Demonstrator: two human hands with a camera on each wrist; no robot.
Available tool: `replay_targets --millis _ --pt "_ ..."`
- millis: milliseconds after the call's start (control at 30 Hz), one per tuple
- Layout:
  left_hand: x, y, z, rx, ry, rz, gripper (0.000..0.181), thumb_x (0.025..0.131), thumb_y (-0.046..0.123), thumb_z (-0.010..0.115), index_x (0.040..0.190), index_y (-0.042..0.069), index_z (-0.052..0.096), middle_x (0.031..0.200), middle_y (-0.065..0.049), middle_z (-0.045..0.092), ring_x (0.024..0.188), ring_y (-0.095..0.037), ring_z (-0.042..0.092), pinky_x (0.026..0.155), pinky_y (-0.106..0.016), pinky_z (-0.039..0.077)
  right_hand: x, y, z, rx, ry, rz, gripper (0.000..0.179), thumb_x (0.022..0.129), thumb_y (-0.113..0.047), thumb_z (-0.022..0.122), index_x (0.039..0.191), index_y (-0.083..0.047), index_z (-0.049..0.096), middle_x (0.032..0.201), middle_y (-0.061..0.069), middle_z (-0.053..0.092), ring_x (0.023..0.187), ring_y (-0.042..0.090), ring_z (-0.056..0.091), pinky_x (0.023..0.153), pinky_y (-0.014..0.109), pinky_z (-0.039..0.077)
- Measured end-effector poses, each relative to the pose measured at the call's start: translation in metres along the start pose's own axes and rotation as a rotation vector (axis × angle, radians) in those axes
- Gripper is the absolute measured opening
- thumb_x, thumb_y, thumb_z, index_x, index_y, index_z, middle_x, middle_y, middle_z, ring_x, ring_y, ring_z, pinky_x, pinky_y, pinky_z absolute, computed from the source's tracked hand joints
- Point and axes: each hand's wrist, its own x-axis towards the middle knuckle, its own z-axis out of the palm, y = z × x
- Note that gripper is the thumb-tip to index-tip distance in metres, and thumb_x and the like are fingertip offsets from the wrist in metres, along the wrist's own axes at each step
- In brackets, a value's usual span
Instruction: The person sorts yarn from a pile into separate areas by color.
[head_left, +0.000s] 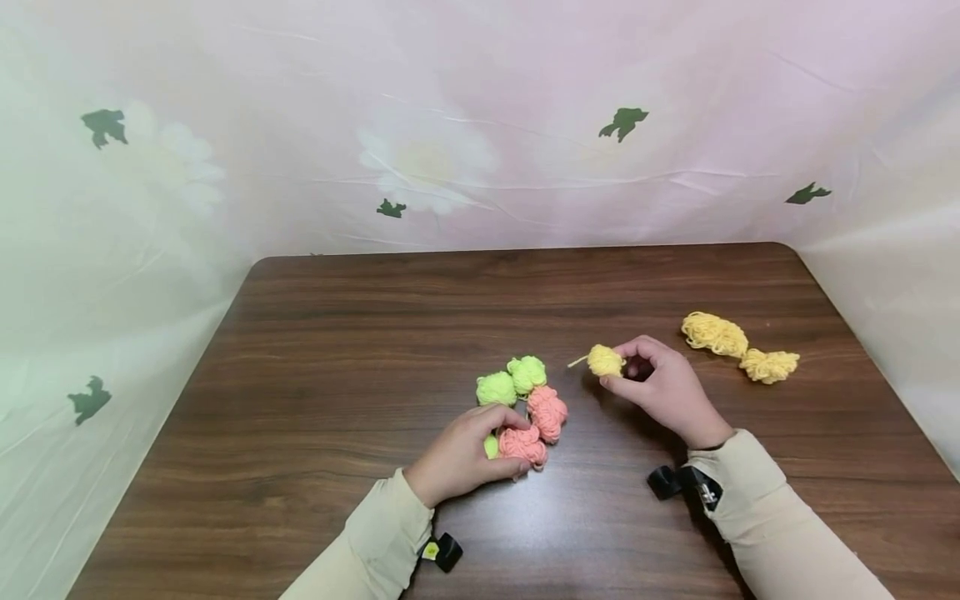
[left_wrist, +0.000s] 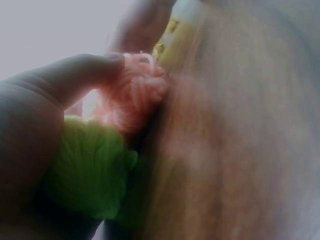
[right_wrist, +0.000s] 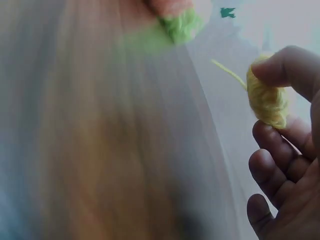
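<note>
My right hand (head_left: 663, 385) pinches a small yellow yarn ball (head_left: 604, 361) between thumb and fingers, its loose tail pointing left; the right wrist view shows the same yarn (right_wrist: 268, 97) with the other fingers curled below. My left hand (head_left: 471, 450) has its thumb and fingers around a pink yarn bundle (head_left: 522, 446) on the table. A second pink bundle (head_left: 547, 413) lies just beyond it. Two green yarn balls (head_left: 497, 389) sit at the back of this cluster. Another green ball (left_wrist: 92, 167) is under the left palm, mostly hidden in the head view.
Two yellow yarn bundles (head_left: 714, 333) lie end to end at the right rear of the brown wooden table (head_left: 337, 350). Pale flowered cloth (head_left: 480, 100) hangs behind and along both sides. A black wrist camera (head_left: 663, 482) sits by the right sleeve.
</note>
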Motion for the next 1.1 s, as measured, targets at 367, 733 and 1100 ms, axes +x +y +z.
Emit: replay_targets --millis 367,733,1100 --pt "-0.001 -0.002 0.0 -0.008 -0.013 -0.026 0.039 0.083 0.027 0.083 0.118 0.02 0.066 0.115 0.011 0.066 0.108 -0.008 0.059 0.096 -0.031 0.047 0.029 0.013 -0.032 -0.279 0.013 -0.004 0.04 0.083 -0.023 0.082 0.113 0.0 0.069 0.099 0.015 0.068 0.085 0.03 0.064 0.08 0.048 0.043" --pt "-0.001 -0.002 0.001 -0.012 -0.021 -0.037 0.04 0.083 0.027 0.083 0.119 0.021 0.066 0.115 0.012 0.065 0.107 -0.007 0.058 0.096 -0.03 0.047 0.048 0.024 -0.052 -0.411 0.078 0.067 0.047 0.083 -0.034 0.08 0.114 -0.001 0.07 0.105 0.023 0.064 0.097 0.042 0.052 0.089 0.068 0.023" --pt "0.0 -0.004 0.002 -0.023 -0.01 -0.003 0.039 0.083 0.025 0.083 0.117 0.019 0.066 0.112 0.011 0.067 0.104 -0.008 0.059 0.094 -0.03 0.048 0.054 0.032 -0.066 -0.442 0.023 0.26 0.052 0.09 -0.041 0.072 0.125 -0.003 0.065 0.118 0.026 0.057 0.112 0.052 0.045 0.09 0.069 0.019"
